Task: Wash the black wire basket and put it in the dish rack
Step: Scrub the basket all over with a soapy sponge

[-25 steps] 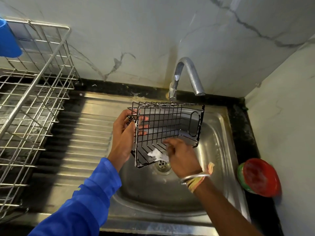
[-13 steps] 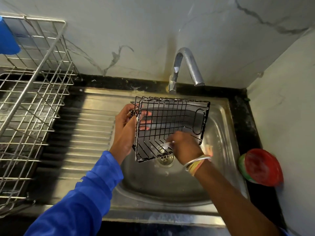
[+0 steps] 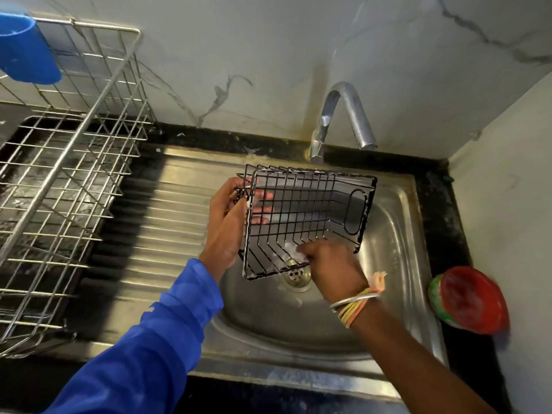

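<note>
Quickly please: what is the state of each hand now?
Left hand: grips the black wire basket at its left end.
Right hand: pinches a white foamy object against the basket.

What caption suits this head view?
Left hand holds the black wire basket over the sink; right hand holds a white foamy lump inside it.

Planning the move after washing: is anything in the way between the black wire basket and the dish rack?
Nothing visible. Only the ribbed drainboard lies between the black wire basket, gripped by the left hand over the sink, and the dish rack. A blue cup shows at the rack's far left corner.
</note>
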Available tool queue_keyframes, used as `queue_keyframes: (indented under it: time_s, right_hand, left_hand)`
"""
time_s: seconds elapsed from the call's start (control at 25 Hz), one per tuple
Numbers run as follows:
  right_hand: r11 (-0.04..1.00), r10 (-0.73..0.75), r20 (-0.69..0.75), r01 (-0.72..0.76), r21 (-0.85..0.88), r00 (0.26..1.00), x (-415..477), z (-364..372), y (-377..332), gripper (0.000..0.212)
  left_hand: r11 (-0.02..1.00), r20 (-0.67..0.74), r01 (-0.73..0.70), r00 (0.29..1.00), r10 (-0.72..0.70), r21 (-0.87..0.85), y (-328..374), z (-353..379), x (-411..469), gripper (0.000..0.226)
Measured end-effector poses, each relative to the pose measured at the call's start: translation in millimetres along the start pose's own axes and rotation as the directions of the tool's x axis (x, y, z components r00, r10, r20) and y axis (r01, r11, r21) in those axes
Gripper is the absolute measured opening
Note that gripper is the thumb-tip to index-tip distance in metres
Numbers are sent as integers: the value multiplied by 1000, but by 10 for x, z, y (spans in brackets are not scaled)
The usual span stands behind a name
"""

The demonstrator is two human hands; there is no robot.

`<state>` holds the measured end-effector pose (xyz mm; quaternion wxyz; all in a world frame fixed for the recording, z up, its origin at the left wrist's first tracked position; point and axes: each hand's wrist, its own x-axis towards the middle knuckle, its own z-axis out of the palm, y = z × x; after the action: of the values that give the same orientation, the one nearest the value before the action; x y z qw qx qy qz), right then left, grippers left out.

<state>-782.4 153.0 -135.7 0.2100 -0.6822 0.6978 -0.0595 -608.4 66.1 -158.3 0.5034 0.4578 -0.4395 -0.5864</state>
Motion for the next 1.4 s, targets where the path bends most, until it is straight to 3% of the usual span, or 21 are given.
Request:
queue_keyframes:
  time_s: [0.24,0.36,0.44,0.56,0.64,0.72,0.84,1.0,1.16,1.28,1.4]
  right_hand:
    - [984,-165,43,162,69,985,-199,130,-342,44]
    - [995,-74,11,73,63,997,-79,63,49,45]
    - [977,37,-94,-16,214,995,-49,-14,85,40]
    - [943,-49,-137,91,320,989,-142,-85,-339,30]
    - [952,-214,13,206,225,977,-232,-48,-557,29]
    - [971,-221,117,207,119,968,-135,-11,-569,30]
    - [983,-176,81,171,63,981,63,-29,-586,28]
    - [958,-284,148,277,71,947,-33,-177,-496,22]
    - [993,-33,65,25,113,997,49,-301,-316,16]
    - [991,-27,141,8,133,990,65,-221,-469,20]
    - [987,17,98,-33,159,995,105,-146,-568,8]
  left_hand:
    - [999,28,0,1000,-1,46,-73,26,7,19]
    - [1000,23,15,1000,-15,-2,-66,-16,-13,15]
    - [999,13,13,1000,-13,-45,-50,11,-29,15]
    - [995,6,6,1000,-5,-104,-51,123,-48,28]
    - [985,11,29,1000,-27,-173,-29,166,-69,31]
    - [978,7,37,999,-37,-203,-11,185,-95,26]
    - [970,2,75,997,-77,-231,-6,236,-148,27]
    - [964,8,58,998,-58,-260,27,132,-121,21]
    - [978,-15,63,998,-67,-201,46,65,-78,21]
    - [984,13,43,999,-41,-170,28,86,-78,29]
    - [984,17,58,998,-56,-169,9,148,-129,34]
